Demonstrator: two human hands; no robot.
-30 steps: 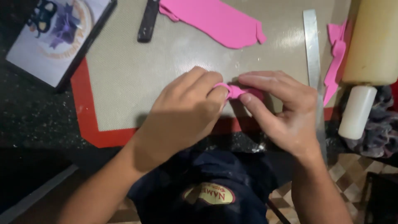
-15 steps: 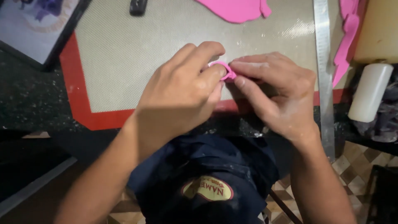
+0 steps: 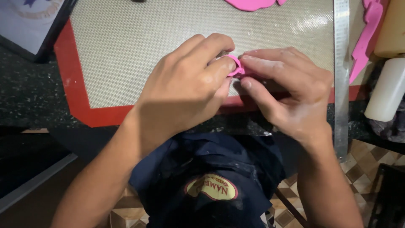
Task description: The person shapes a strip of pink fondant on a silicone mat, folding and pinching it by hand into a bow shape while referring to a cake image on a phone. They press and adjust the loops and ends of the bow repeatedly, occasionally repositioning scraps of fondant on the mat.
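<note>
small pink fondant piece point(image 3: 235, 66) — curled, pinched between fingertips, above the mat

A single head-worn camera looks steeply down, close over the baking mat point(image 3: 126, 55) on the dark counter point(image 3: 29, 101) (person's own chest below)

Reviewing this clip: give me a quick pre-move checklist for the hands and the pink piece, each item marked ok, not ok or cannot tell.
1. Left hand pinches the pink fondant piece: ok.
2. Right hand fingertips touch the piece: ok.
3. Piece is over the silicone mat: ok.
4. Piece's full shape visible: not ok, mostly hidden by fingers.
5. Metal ruler lies apart from both hands: ok.
6. Piece is lifted off the mat: cannot tell.
</note>
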